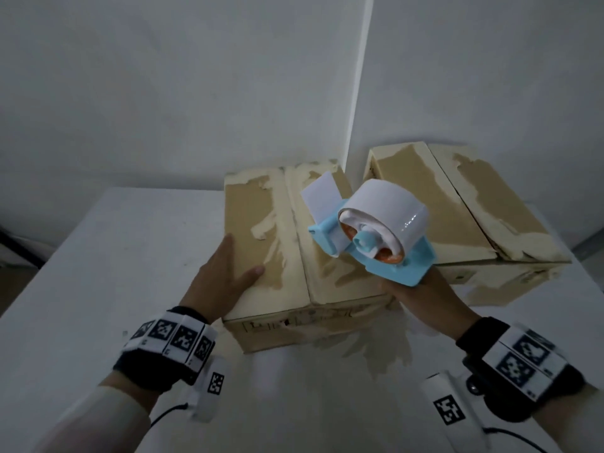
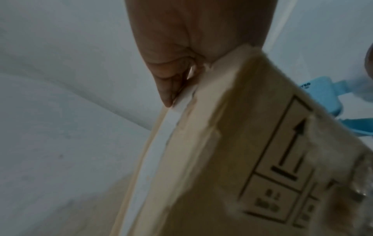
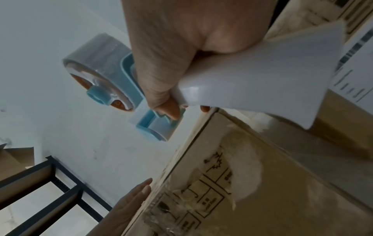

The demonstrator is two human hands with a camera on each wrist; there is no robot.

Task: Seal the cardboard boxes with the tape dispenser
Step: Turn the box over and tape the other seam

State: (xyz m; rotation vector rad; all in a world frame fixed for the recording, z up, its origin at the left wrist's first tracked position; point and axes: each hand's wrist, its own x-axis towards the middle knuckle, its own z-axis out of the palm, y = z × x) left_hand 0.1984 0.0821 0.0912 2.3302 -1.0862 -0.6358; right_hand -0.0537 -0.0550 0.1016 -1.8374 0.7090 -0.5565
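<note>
- Near cardboard box (image 1: 294,253) sits on the white table (image 1: 98,256), flaps closed, centre seam running away from the person; torn paper patches on top.
- Second cardboard box (image 1: 457,207) just to its right, further back, against the wall; flaps also closed.
- Left hand (image 1: 225,276) lies flat on the near box's left flap, fingers straight, thumb out across the cardboard. Holding nothing. Left wrist view: palm edge pressing the box's top edge (image 2: 201,89).
- Right hand (image 1: 415,289) wraps the handle of the tape dispenser (image 1: 376,237), at the near box's front right corner. Right wrist view: fingers (image 3: 161,89) curled round the white handle, thumb tip resting on the blue frame.
- Dispenser is blue, carries a white tape roll (image 1: 389,204), tilted, with its front end up over the near box's right flap, just right of the seam. Contact with the box: cannot tell.
- A loose white tape tab (image 1: 322,194) sticks up from the dispenser's front end, above the box top, not stuck down.
- Hands are on opposite sides of the seam: left on the box, right at the corner with the tool.
- Right wrist view also shows a dark metal shelf frame (image 3: 40,183) off to the side.
</note>
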